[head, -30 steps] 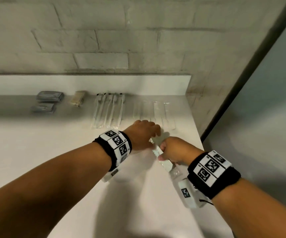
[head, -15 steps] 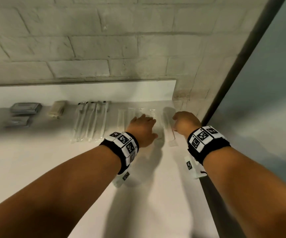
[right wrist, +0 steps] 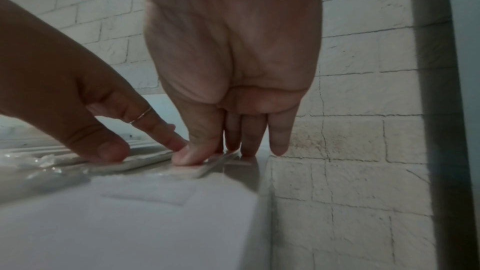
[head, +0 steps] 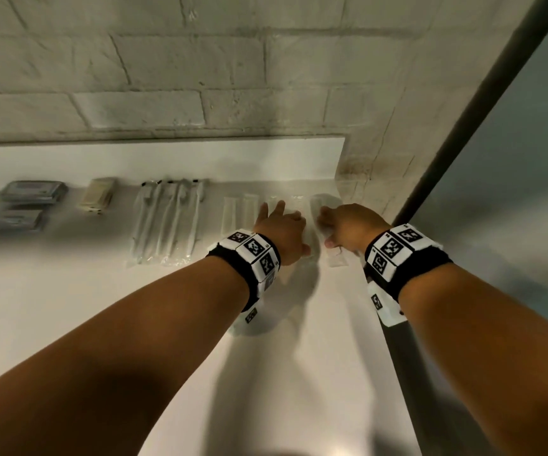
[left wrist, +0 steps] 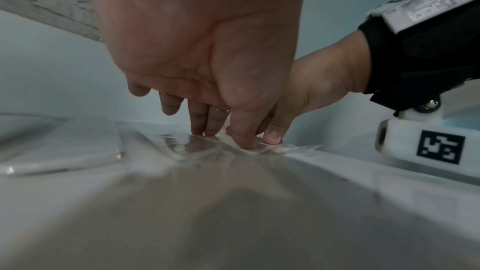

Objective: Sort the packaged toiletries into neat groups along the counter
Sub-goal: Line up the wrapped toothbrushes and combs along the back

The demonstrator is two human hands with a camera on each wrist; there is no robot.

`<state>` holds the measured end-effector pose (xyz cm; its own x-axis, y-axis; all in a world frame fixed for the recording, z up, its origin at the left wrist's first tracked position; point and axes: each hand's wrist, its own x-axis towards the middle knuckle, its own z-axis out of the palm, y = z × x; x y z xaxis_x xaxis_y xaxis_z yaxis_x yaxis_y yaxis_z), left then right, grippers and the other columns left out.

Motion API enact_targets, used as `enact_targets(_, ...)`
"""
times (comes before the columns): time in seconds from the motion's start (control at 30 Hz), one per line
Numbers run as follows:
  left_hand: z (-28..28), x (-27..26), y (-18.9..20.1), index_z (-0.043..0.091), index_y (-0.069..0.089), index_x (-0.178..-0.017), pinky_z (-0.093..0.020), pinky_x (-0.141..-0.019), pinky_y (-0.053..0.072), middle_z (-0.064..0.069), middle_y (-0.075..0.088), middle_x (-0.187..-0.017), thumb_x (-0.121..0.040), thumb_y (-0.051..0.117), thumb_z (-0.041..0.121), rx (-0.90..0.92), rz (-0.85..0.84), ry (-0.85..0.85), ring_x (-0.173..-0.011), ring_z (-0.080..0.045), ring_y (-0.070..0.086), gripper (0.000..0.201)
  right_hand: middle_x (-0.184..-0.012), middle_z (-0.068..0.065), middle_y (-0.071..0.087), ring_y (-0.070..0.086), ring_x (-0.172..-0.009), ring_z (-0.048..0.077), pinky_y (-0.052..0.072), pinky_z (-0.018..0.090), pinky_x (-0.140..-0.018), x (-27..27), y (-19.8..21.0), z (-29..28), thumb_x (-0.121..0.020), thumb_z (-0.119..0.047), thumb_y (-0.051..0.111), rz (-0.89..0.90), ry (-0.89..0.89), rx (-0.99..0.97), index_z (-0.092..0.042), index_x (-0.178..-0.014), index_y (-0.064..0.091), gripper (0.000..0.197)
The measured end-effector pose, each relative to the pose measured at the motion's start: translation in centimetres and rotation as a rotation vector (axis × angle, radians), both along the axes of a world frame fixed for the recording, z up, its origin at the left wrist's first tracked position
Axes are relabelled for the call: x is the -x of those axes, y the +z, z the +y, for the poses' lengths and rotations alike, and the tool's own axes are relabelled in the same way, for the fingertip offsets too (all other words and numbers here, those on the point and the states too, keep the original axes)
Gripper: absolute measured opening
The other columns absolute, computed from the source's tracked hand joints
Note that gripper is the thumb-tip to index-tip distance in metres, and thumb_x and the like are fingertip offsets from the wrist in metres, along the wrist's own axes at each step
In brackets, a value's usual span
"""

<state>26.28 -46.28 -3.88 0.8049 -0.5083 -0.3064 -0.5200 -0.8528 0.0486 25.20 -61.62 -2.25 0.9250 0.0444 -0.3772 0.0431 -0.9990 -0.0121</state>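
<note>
Along the back of the white counter (head: 69, 307) lie groups: grey packets (head: 32, 192), a beige box (head: 98, 196), wrapped toothbrushes (head: 167, 222) and flat clear sachets (head: 233, 212). My left hand (head: 282, 225) presses straight fingers (left wrist: 205, 126) on a clear sachet (left wrist: 182, 149) in that row. My right hand (head: 345, 222) presses its thumb and straight fingers (right wrist: 249, 141) on the last sachet (right wrist: 205, 168), whose near end (head: 335, 260) shows by the counter's right edge. Both thumbs nearly touch. Most of the two sachets is hidden under the hands.
A brick wall (head: 167, 77) rises behind a white upstand (head: 167, 159). The counter ends at a brick side wall (right wrist: 350, 171) just right of my right hand. A dark vertical post (head: 463, 110) and a grey panel stand further right.
My right hand, gripping a long sachet near the front a second ago, carried it back to the right end of the row and now presses it flat. My left hand's fingers have straightened onto its sachet.
</note>
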Motion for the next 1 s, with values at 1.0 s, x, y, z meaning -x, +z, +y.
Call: enact_targets(1.0, 11.9, -1.7, 2.3, 0.021, 0.017, -0.152, -0.065, -0.109, -0.012, 0.005, 0.018, -0.160, -0.083, 0.052, 0.064, -0.268, 0.035, 0.100, -0.148, -0.034, -0.007, 0.088, -0.113, 0.005, 0.066, 0.061, -0.106, 0.029, 0.048, 0.034, -0.084, -1.2, -0.3, 11.9, -0.082, -0.043, 0.065, -0.085, 0.239, -0.041, -0.022, -0.121, 0.059, 0.045)
